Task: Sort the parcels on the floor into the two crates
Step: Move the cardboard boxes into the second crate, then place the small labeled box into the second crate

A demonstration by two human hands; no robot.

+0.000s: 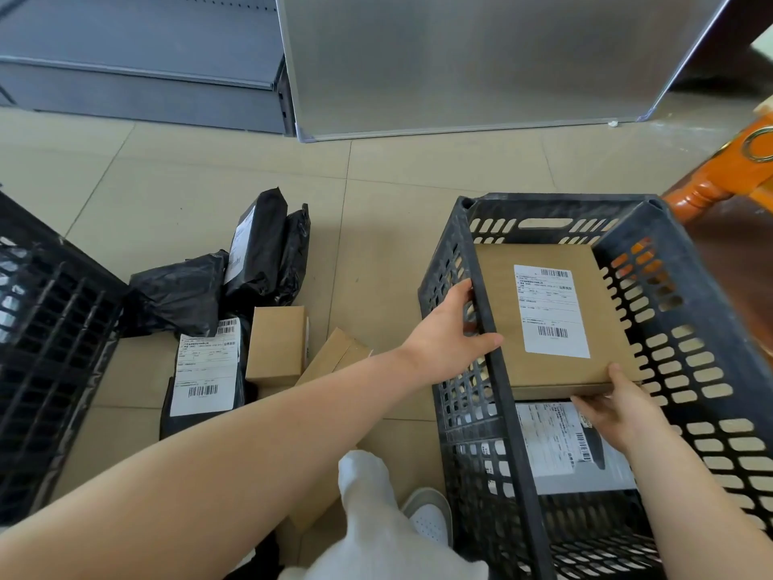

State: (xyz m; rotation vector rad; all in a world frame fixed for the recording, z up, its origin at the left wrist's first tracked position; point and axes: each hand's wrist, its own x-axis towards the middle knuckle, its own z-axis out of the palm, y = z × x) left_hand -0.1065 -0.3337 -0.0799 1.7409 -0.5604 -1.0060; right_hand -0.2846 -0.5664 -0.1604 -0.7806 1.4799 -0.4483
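Observation:
A flat brown cardboard parcel (497, 328) with a white label lies inside the black slotted crate (677, 349) on the right. My right hand (619, 408) grips its near edge. My left hand (447, 337) holds the crate's left rim (489, 328), thumb over the top. Under the parcel lies a grey labelled parcel (560, 445). A second black crate (50, 328) stands at the far left. On the floor between them sit black bag parcels (259, 253), a labelled black parcel (205, 370) and small cardboard boxes (276, 345).
A metal panel (481, 60) leans against grey shelving (138, 77) at the back. An orange wooden furniture leg (711, 182) stands behind the right crate. My white trouser leg and shoe (431, 517) are beside the right crate's near corner.

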